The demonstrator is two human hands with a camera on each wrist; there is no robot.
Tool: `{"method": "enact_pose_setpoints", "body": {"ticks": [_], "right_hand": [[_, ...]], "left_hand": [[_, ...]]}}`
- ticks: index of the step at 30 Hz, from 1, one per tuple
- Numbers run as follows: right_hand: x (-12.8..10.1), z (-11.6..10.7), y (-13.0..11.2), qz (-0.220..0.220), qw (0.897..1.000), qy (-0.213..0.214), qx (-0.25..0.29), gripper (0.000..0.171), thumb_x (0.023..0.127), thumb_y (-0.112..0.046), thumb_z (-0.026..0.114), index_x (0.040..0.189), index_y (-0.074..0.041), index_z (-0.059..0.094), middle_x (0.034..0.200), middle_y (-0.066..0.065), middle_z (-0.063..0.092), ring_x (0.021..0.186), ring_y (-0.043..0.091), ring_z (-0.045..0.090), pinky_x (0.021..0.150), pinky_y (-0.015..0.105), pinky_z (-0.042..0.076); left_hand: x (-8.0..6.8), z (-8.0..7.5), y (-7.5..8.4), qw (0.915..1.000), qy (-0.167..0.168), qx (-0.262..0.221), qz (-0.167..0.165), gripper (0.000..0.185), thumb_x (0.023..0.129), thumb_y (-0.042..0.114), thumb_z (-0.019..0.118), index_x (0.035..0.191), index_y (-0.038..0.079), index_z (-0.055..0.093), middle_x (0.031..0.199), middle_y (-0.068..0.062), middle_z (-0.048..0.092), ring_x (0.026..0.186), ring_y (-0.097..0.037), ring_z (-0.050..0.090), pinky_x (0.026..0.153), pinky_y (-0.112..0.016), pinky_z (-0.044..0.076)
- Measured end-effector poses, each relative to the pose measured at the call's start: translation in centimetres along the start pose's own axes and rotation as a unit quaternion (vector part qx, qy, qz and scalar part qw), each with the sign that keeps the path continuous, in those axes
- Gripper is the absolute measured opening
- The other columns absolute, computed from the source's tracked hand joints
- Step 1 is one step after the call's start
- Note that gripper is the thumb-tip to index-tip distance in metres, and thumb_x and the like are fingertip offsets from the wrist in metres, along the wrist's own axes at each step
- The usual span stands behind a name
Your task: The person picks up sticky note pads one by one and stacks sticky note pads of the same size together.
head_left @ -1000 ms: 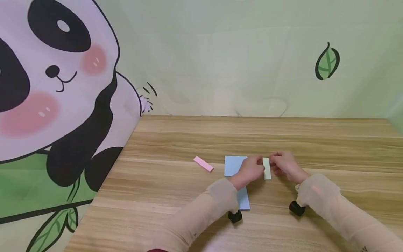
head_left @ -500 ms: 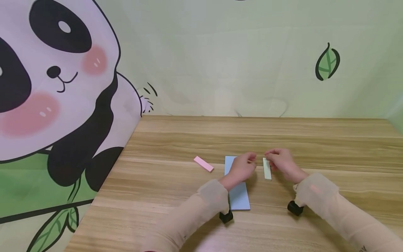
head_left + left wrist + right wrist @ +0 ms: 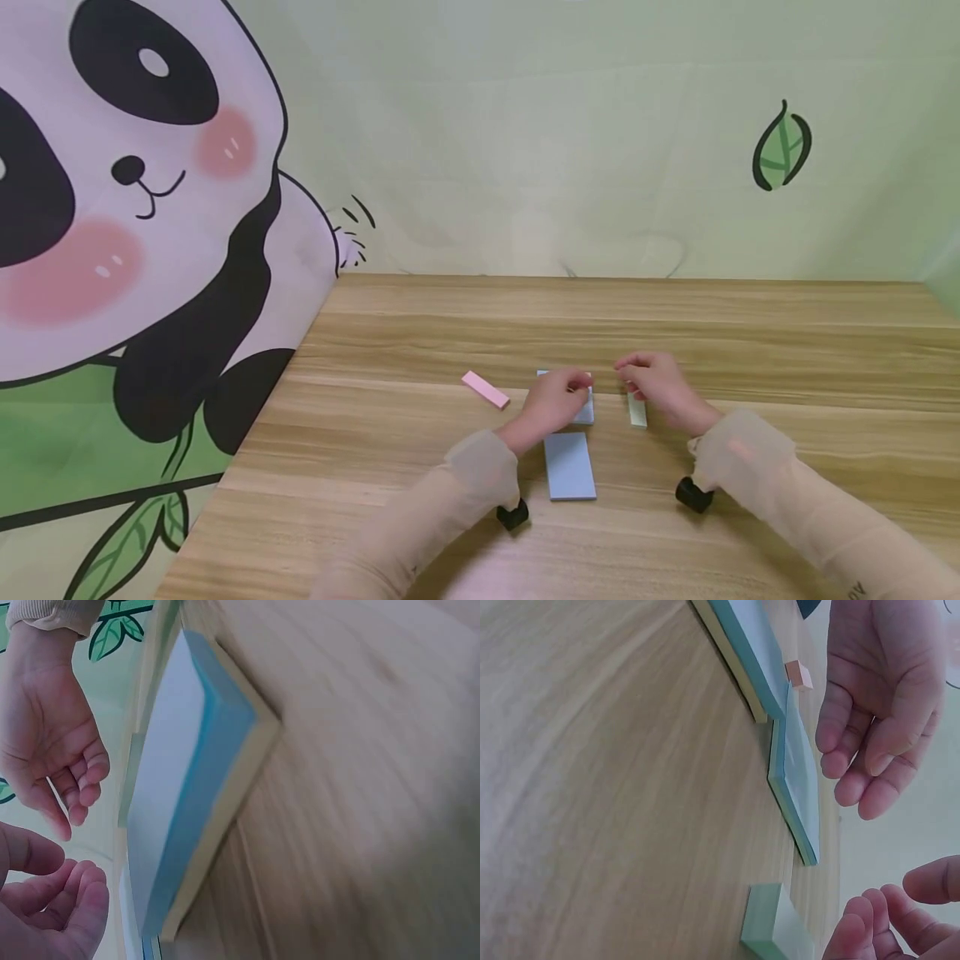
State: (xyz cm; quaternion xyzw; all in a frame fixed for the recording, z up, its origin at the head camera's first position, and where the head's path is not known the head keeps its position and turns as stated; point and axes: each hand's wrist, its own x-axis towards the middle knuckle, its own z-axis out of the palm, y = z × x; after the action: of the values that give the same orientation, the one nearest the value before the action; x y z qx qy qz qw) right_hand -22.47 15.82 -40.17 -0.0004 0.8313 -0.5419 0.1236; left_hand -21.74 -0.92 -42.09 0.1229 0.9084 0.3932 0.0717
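My left hand [image 3: 553,400] hovers over the far blue sticky-note pad [image 3: 586,413] with loosely bent fingers and nothing between them. That hand hides much of this pad. Just nearer lies a second blue sticky-note pad [image 3: 570,467], whose lower layer looks yellowish in the left wrist view. Over the far end of a narrow pale-green sticky-note pad [image 3: 637,413] is my right hand [image 3: 663,387], its fingers relaxed and holding nothing. In the right wrist view the green pad [image 3: 772,922] lies on the table below the right hand [image 3: 900,926], apart from it.
A narrow pink sticky-note pad [image 3: 485,390] lies slantwise left of the blue pads. Everything lies on a wood-grain table [image 3: 375,467]. Behind it hangs a pale green backdrop [image 3: 525,167] with a panda drawing [image 3: 247,192] at the left.
My left hand has moved left, away from the green pad and across the far blue pad. The right hand has shifted slightly left over the green pad's far end. The pads stay put.
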Motion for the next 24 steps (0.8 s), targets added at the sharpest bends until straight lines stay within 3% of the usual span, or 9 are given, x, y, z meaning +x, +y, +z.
{"method": "enact_pose_setpoints", "body": {"ticks": [9,16,24], "right_hand": [[-0.2,0.6,-0.6,-0.004,1.0,-0.011,-0.008,0.032,0.086,-0.01,0.046,0.11,0.01,0.052,0.083,0.007,0.057,0.069,0.011,0.051,0.062,0.024,0.046],[0.1,1.4,-1.0,-0.001,1.0,-0.022,-0.005,0.031,0.086,-0.01,0.046,0.109,0.009,0.053,0.074,0.004,0.053,0.064,0.012,0.048,0.062,0.025,0.044],[0.3,2.4,-1.8,-0.01,0.999,-0.036,-0.005,0.031,0.084,-0.007,0.046,0.109,0.01,0.053,0.073,0.004,0.054,0.064,0.011,0.048,0.065,0.026,0.044]], "left_hand": [[-0.5,-1.0,-1.0,0.9999,-0.003,0.016,-0.003,0.022,0.085,0.014,0.05,0.101,0.009,0.064,0.096,-0.001,0.064,0.083,-0.011,0.056,0.068,-0.018,0.043],[-0.9,-1.3,-1.4,0.9994,0.008,0.033,0.003,0.02,0.084,0.013,0.051,0.099,0.009,0.063,0.093,-0.003,0.063,0.084,-0.013,0.056,0.07,-0.02,0.044],[-1.1,-1.6,-1.7,0.9994,0.009,0.033,0.005,0.019,0.082,0.012,0.052,0.097,0.008,0.063,0.088,-0.003,0.063,0.075,-0.011,0.053,0.066,-0.018,0.042]]}}
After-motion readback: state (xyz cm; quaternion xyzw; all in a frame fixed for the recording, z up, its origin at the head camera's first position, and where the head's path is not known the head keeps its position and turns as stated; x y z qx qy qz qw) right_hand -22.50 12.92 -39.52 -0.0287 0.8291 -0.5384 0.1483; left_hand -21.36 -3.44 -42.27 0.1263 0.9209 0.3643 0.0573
